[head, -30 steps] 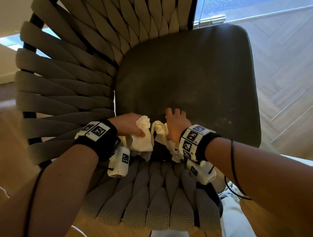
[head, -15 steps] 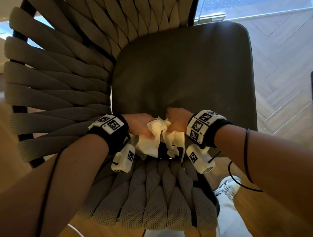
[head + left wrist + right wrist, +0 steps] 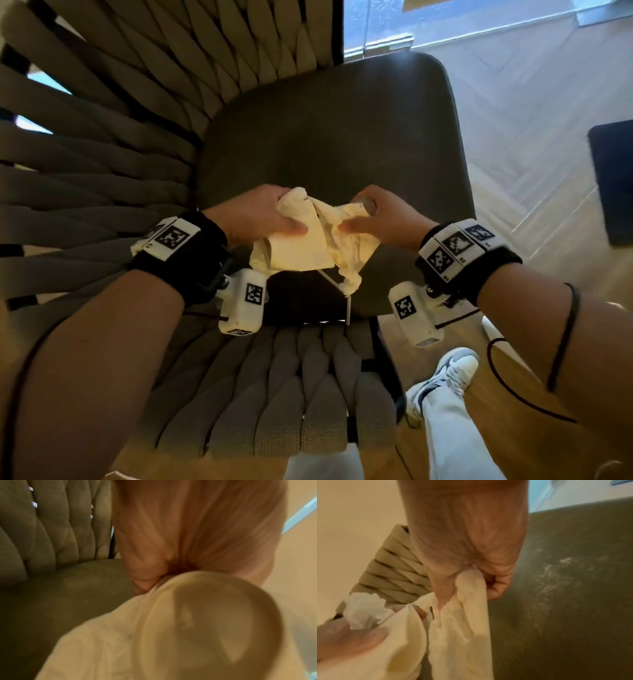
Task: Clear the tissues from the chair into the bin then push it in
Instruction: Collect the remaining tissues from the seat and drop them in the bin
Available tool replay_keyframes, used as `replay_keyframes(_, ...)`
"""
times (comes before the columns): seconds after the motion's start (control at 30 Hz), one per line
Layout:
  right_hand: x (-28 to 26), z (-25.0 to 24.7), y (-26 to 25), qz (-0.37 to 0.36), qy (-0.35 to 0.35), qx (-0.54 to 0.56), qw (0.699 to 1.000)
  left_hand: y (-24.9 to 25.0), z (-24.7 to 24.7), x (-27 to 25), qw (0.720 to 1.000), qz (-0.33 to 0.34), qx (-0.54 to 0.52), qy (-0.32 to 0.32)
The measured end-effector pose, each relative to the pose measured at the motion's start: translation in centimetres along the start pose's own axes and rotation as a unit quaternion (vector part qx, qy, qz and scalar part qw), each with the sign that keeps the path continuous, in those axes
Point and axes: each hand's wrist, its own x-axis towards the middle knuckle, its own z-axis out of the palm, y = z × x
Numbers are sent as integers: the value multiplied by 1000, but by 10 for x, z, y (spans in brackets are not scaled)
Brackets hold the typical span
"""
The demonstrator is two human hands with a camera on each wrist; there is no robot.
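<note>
Two hands: both hold one bunch of crumpled cream-white tissues [image 3: 310, 240] just above the front part of the seat.
Chair side, left: the woven back of thick grey-beige padded straps [image 3: 102, 144] curves round the left and near sides, close behind the left wrist.
Left hand [image 3: 255, 214]: fingers curled over the top of the tissues, thumb pressed under against the flat fold.
Tissues: gripped between the hands, a twisted tail hanging down; lifted off the cushion, not lying on it.
Right hand [image 3: 378, 219]: thumb and curled fingers pinch the right end of the bunch; the right wrist view shows the paper gathered in the fist [image 3: 471, 563].
Seat: the dark olive smooth cushion of the chair [image 3: 342, 137] lies bare beyond the hands, up to its rounded far-right corner.
Right edge: pale herringbone wood floor [image 3: 534, 113] lies open beside the cushion; a dark flat mat [image 3: 613, 178] sits well apart at the frame edge.
</note>
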Motion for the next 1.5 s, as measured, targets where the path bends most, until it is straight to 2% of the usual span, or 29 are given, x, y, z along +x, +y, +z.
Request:
replay_keyframes(0.1, -14, -14, 18, 5, 19, 127, 992, 34, 15, 1, 999, 28, -33, 12)
replay_keyframes(0.23, -30, -29, 47, 17, 40, 259, 965, 81, 53, 10, 993, 70, -88, 18)
replay_keyframes(0.4, -55, -60, 93, -23, 39, 457, 888, 133, 121, 37, 994, 96, -60, 12)
replay_keyframes(0.53, -74, -85, 141, -25, 86, 460, 883, 171, 177, 51, 992, 126, -3, -26)
replay_keyframes(0.63, -88, -102, 179, 4, 102, 513, 852, 194, 215, 59, 989, 136, 43, -47)
replay_keyframes(0.77, -117, -123, 234, 7, 119, 576, 809, 229, 277, 71, 985, 133, 77, -78)
replay_keyframes(0.83, -139, -135, 270, 14, 144, 594, 791, 245, 320, 80, 983, 129, 96, -92)
replay_keyframes(0.93, -175, -153, 326, 37, 190, 590, 784, 261, 396, 99, 975, 140, 116, -127)
replay_keyframes(1.1, -206, -168, 446, 141, 303, 548, 767, 274, 521, 134, 947, 175, 214, -164)
replay_keyframes(1.23, -200, -167, 534, 218, 359, 548, 723, 271, 592, 159, 945, 177, 225, -156)
replay_keyframes(1.37, -183, -172, 573, 224, 400, 557, 692, 261, 630, 181, 938, 204, 264, -89)
replay_keyframes(1.43, -167, -175, 579, 213, 408, 562, 687, 252, 643, 194, 933, 229, 270, -60)
replay_keyframes(1.5, -154, -176, 574, 210, 388, 564, 698, 243, 649, 205, 934, 233, 268, -46)
